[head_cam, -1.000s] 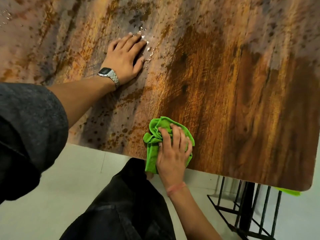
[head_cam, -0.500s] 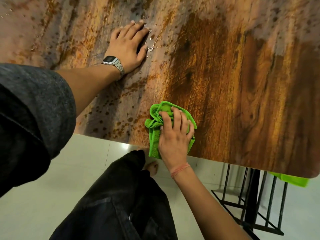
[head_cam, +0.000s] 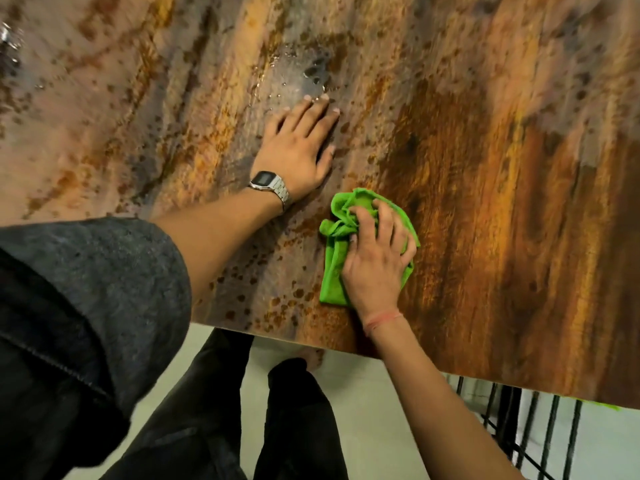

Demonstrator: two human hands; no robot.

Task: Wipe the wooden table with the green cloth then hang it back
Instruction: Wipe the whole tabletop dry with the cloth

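right hand (head_cam: 377,261) grips green cloth (head_cam: 334,271) (bunched) | left hand (head_cam: 298,150) flat on wooden table (head_cam: 485,202)

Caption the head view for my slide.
Right hand presses green cloth on wooden table; left hand rests flat.

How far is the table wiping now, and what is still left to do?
Done, it seems: the darker, streak-free wood right of the green cloth. In hand: the right hand presses the bunched cloth on the wooden table near its front edge, while the left hand rests flat. Left: the droplets and spots beyond and left of the left hand, then hanging the cloth back.
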